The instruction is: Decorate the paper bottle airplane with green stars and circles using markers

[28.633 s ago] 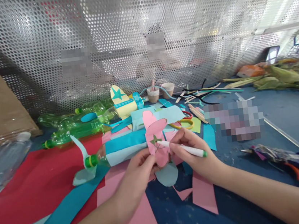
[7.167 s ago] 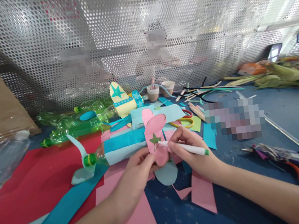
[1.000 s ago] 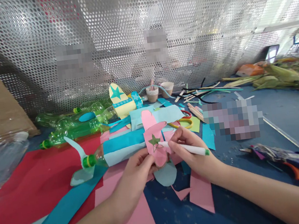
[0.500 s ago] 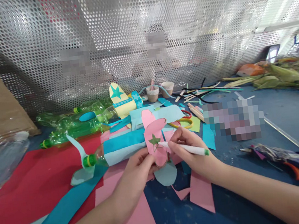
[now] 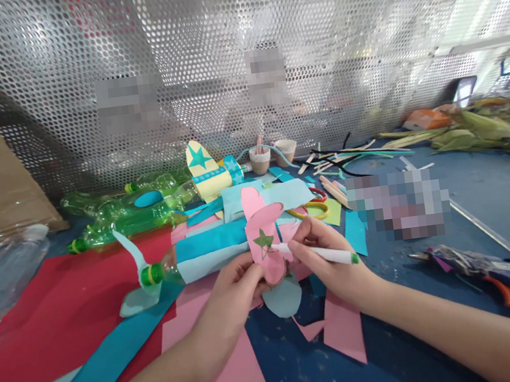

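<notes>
My left hand (image 5: 243,282) pinches the lower left edge of a pink paper cutout (image 5: 273,266) with rounded lobes. A star (image 5: 263,238), mostly coloured green, is drawn on it. Between the fingers and thumb of my right hand (image 5: 325,250) is a white felt-tip pen (image 5: 337,255) with a green end, its tip at the star's lower right point. The cutout lies against the right end of a plastic bottle (image 5: 169,271) wrapped in blue paper (image 5: 210,246), with a green cap and pale blue paper blades (image 5: 141,301). A pale blue rounded piece (image 5: 283,299) shows below the cutout.
Green bottles (image 5: 133,224) and a yellow paper-covered bottle (image 5: 210,184) lie behind. Scissors (image 5: 315,209), sticks (image 5: 334,190) and two small pots (image 5: 260,160) are farther back. A glue gun (image 5: 492,270) lies right, corn husks (image 5: 480,129) far right. Red paper (image 5: 85,286) spreads left.
The pen and my right hand have shifted slightly to the right, along the star's lower edge. My left hand and the cutout stay nearly in place.
</notes>
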A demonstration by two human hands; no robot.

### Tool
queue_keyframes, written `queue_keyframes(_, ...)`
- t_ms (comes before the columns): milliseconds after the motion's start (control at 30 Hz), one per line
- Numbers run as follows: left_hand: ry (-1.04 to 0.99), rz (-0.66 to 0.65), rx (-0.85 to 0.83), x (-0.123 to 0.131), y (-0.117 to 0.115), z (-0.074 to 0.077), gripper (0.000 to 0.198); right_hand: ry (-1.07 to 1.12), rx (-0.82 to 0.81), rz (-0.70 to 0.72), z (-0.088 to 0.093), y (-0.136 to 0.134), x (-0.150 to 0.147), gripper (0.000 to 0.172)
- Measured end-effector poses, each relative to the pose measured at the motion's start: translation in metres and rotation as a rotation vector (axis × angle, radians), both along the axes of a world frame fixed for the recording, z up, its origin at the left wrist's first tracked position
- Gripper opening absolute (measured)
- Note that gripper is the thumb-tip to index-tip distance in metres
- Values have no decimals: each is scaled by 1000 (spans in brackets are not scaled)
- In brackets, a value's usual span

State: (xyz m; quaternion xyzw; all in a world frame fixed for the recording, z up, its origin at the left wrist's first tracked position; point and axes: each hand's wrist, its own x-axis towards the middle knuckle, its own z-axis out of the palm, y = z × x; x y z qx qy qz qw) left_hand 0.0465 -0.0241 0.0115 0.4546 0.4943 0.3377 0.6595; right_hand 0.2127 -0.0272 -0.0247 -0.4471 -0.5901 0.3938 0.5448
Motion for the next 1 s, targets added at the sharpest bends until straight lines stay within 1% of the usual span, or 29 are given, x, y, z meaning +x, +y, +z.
queue_keyframes(200, 17, 0, 0, 0, 0, -1, 24, -3, 6, 4, 2, 0, 0, 24)
queue_keyframes(433, -10, 8, 2, 0, 0, -2, 18, -19, -3, 4, 1, 0, 0, 24)
queue_keyframes(567, -8, 16, -26, 1, -1, 0, 20, -9, 5, -1, 0, -1, 0, 24)
queue_keyframes(733, -29, 2, 0, 1, 0, 0, 23, 0, 0, 17, 0, -1, 0, 23)
queue_keyframes(900, 20, -11, -16, -1, 0, -1, 21, 2, 8, -18, 1, -1, 1, 23)
queue_keyframes(1000, 5, -3, -9, -1, 0, -1, 22, 8, 7, 11, 1, -1, 1, 23)
